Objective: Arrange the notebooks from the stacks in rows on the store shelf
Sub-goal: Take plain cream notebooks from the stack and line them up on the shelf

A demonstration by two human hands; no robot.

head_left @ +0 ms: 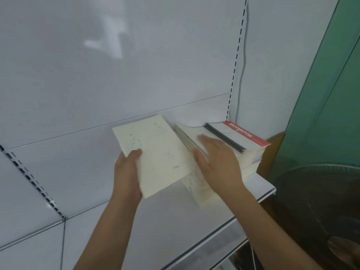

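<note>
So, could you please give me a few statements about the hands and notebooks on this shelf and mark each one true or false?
1. The left hand holds a cream notebook. True.
2. The right hand is raised clear of the stack. False: it rests flat on it.
3. The red-banded notebook lies at the shelf's right end. True.
4. A fan stands on the shelf. False: it stands beside it, lower right.
</note>
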